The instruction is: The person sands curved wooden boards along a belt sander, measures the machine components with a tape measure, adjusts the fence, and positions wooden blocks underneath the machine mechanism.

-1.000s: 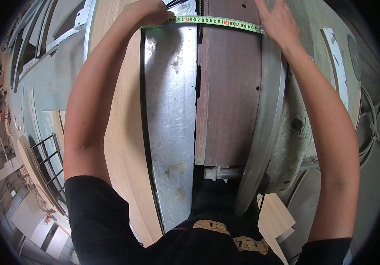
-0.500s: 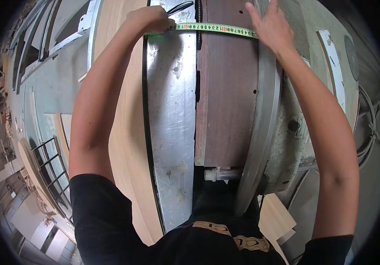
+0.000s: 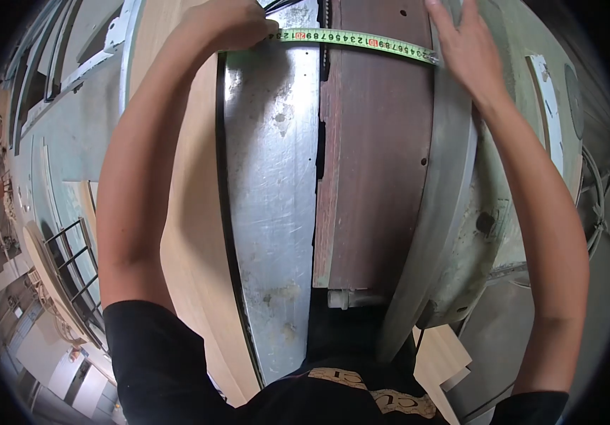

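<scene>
A yellow-green tape measure [image 3: 361, 41] is pulled out across the machine, its blade running from my left hand to the grey metal fence [image 3: 429, 191]. My left hand [image 3: 230, 23] is closed round the near-left end of the tape, and the case is hidden in it; a black strap shows beside the fingers. My right hand [image 3: 469, 53] rests at the fence by the blade's other end, thumb and fingers apart; its fingertips are cut off by the top edge. Under the blade lie a shiny metal table [image 3: 269, 212] and a reddish-brown board [image 3: 375, 163].
A pale wood panel [image 3: 195, 283] runs along the metal table's left side. Right of the fence is a worn greenish machine housing [image 3: 471, 241]. Cables [image 3: 597, 205] hang at the far right. A black rack [image 3: 71, 251] stands low on the left.
The view has shifted slightly, so the fence and right hand appear farther right and the left hand slightly farther left. The tape stays stretched between both hands.
</scene>
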`<state>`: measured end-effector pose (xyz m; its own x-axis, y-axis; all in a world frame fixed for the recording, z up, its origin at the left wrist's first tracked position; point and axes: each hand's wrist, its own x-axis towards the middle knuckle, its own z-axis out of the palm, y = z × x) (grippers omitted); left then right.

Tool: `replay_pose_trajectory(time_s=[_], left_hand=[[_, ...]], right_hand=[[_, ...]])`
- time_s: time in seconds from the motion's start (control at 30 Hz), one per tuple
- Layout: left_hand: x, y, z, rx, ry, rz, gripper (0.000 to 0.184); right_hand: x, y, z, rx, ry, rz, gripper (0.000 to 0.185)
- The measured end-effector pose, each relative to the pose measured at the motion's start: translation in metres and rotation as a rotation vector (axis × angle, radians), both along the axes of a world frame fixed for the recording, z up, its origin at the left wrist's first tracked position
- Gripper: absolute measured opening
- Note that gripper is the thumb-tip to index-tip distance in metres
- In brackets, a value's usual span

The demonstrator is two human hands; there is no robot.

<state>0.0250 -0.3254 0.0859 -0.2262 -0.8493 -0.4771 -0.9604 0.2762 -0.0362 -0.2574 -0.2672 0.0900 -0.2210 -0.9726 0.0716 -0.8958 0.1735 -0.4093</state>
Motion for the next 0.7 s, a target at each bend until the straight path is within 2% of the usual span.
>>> replay_pose_trajectory(time_s=[0.4, 0.47, 0.5, 0.57, 0.6, 0.67, 0.7], left_hand=[[-0.012, 0.009, 0.013, -0.014, 0.014, 0.033, 0.039], [0.012, -0.001, -0.014, -0.026, -0.018, 0.043, 0.037], [0.058, -0.018, -0.059, -0.046, 0.589, -0.233, 0.037], [0.056, -0.019, -0.059, -0.069, 1.198, -0.513, 0.036], [0.006, -0.001, -0.012, -0.02, 0.577, -0.17, 0.036], [-0.023, 0.009, 0.017, 0.027, -0.052, 0.169, 0.037], [-0.023, 0.009, 0.018, 0.031, -0.066, 0.159, 0.037]], right_hand=[[0.012, 0.002, 0.001, -0.062, -0.077, 0.018, 0.088], [0.013, 0.002, -0.001, -0.067, -0.041, 0.0, 0.087], [0.016, 0.002, -0.001, -0.07, -0.038, -0.005, 0.087], [0.022, 0.002, 0.005, -0.077, -0.031, -0.01, 0.087], [0.026, 0.002, 0.011, -0.065, -0.097, 0.027, 0.087], [0.025, 0.001, 0.011, -0.054, -0.166, 0.067, 0.086], [0.022, 0.001, 0.007, -0.064, -0.119, 0.039, 0.085]])
